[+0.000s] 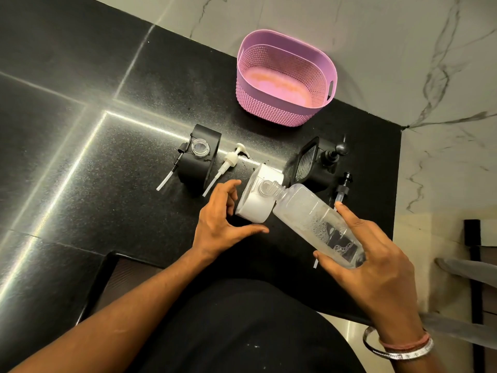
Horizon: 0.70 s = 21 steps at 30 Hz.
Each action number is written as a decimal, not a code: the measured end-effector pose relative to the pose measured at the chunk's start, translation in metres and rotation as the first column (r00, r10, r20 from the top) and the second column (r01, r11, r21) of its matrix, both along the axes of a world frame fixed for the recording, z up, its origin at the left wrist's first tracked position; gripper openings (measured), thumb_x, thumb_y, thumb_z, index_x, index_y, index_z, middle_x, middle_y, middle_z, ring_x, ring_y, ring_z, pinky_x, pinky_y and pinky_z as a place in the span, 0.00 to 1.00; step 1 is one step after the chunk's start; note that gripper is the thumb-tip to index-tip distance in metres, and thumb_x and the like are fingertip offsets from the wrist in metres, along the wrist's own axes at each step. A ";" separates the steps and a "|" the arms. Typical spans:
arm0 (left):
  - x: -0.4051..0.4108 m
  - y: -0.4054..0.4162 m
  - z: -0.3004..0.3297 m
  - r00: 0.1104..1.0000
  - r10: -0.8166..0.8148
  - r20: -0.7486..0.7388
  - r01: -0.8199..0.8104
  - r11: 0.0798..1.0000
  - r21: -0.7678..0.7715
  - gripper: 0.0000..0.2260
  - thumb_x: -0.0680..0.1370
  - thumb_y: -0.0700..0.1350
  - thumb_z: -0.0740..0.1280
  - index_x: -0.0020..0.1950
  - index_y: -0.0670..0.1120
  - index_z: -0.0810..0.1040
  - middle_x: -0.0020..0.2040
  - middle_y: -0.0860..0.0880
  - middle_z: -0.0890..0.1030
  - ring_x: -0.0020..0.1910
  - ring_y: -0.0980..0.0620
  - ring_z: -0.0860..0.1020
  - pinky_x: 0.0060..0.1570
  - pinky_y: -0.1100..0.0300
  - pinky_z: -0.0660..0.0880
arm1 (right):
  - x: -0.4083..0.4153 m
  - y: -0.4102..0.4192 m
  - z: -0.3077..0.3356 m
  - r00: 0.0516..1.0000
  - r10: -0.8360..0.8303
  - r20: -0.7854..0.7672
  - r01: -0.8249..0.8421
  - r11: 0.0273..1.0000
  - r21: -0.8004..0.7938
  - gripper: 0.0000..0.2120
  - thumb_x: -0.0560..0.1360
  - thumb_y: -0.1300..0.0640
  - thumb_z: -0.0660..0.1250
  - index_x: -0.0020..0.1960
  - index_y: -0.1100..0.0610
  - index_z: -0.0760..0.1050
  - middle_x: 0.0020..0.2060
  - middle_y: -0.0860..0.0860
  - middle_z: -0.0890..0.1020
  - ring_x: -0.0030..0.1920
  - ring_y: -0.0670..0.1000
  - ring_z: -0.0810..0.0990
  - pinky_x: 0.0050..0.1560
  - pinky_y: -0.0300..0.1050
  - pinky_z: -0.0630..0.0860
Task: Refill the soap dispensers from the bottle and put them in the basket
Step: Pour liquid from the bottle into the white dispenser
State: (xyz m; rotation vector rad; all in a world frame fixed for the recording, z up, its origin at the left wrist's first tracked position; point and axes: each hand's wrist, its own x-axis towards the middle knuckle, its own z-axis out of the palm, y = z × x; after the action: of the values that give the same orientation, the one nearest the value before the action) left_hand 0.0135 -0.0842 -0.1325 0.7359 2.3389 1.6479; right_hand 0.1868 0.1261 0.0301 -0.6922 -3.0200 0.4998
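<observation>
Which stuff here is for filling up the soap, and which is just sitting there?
For the job:
clear bottle
white dispenser
two black dispensers
white pump
black pump
pink basket

Just there:
black countertop
marble wall
bangles

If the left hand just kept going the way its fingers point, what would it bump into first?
Most likely the white soap dispenser. The left hand is open beside it, fingers curled toward its side, with only a small gap visible. Depth is hard to judge from one view.
</observation>
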 end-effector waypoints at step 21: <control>0.001 0.002 -0.005 0.998 -0.045 -0.049 0.044 0.999 -0.017 0.39 0.70 0.62 0.82 0.75 0.44 0.78 0.52 0.50 0.76 0.47 0.52 0.77 0.44 0.66 0.75 | 0.000 0.000 -0.001 1.000 0.014 -0.015 -0.014 1.000 0.012 0.47 0.67 0.42 0.80 0.81 0.48 0.66 0.57 0.49 0.80 0.52 0.45 0.79 0.38 0.30 0.75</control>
State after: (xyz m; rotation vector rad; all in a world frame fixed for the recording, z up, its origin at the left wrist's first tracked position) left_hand 0.0145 -0.0818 -0.1370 0.8283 2.3477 1.6090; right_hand 0.1863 0.1262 0.0295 -0.6641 -3.0130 0.4844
